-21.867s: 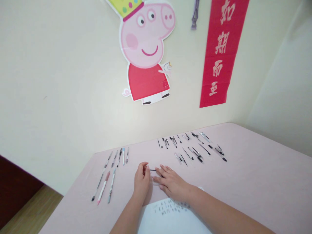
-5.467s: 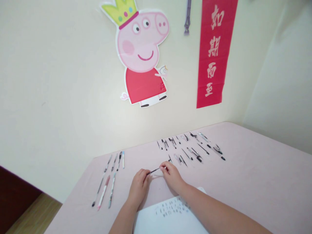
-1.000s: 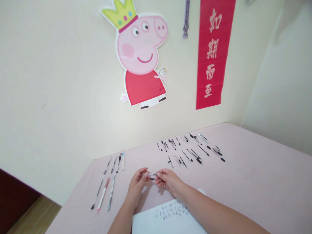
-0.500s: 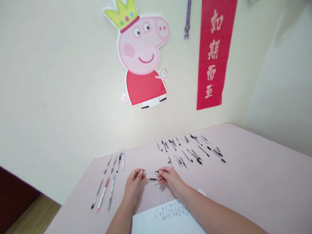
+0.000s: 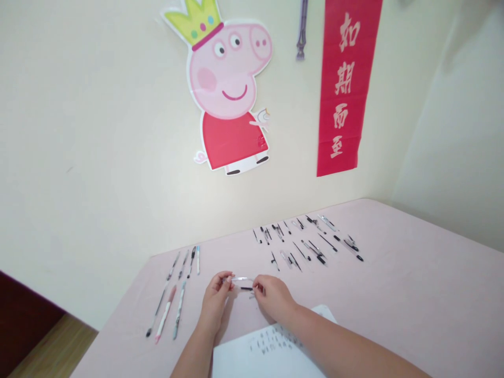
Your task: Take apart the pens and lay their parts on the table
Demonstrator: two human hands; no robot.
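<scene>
White sheet with writing (image 5: 252,362) nearest. Left hand (image 5: 214,297): fingers closed on the left end of a clear pen barrel (image 5: 242,279). Right hand (image 5: 275,295): fingers bent in at its right end; grip hidden, cannot tell. Barrel bridges the gap. Black piece (image 5: 246,288) on the worktop (image 5: 394,294) just beneath. Beyond: loose pen parts (image 5: 321,259).

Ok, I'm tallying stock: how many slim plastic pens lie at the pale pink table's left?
7. Back row, left to right: two clear pens, a black-and-clear pen, a blue-white pen. Front row: a black-ended pen, a pink-white pen, a blue-grey pen. None looks hidden.
</scene>
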